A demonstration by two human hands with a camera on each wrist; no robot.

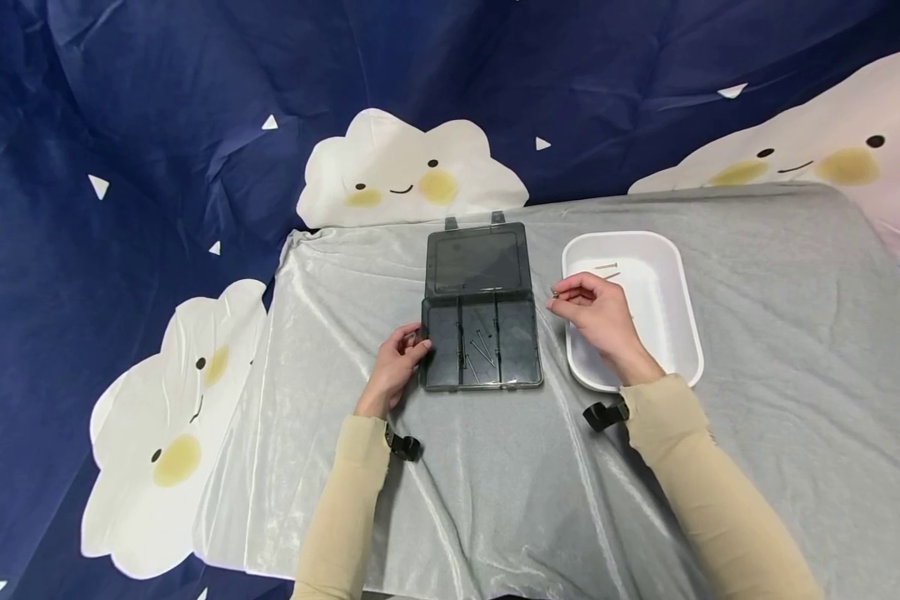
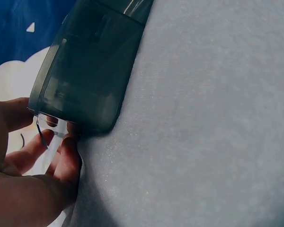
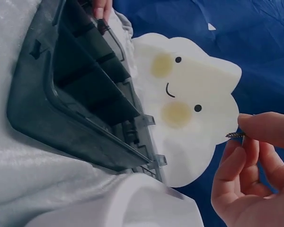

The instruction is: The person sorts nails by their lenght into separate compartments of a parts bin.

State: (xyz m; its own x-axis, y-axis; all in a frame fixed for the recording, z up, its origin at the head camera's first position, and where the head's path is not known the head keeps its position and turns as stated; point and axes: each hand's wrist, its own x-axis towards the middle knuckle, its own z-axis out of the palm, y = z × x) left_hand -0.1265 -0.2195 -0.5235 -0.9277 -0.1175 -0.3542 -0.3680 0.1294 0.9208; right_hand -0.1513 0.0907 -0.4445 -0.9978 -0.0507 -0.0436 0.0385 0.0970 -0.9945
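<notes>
A dark translucent organizer box [image 1: 441, 358] lies on the grey cloth with its lid [image 1: 480, 258] folded back. Its middle compartment holds several long thin screws [image 1: 483, 352]. My left hand [image 1: 396, 365] grips the left side of the box, thumb at the rim and fingers around the outer wall. Between thumb and fingertips, my right hand [image 1: 596, 317] pinches a small screw [image 3: 235, 135], whose threaded end sticks out in the right wrist view. That hand is above the left edge of a white plastic basin [image 1: 692, 325], just right of the box.
A few long screws [image 1: 607, 266] lie in the basin, partly hidden by my right hand. Wrinkled grey cloth [image 1: 510, 483] covers the table. Behind and left of it hangs a dark blue fabric [image 1: 570, 67] with smiling clouds. Both wrists carry small black cameras [image 1: 603, 415].
</notes>
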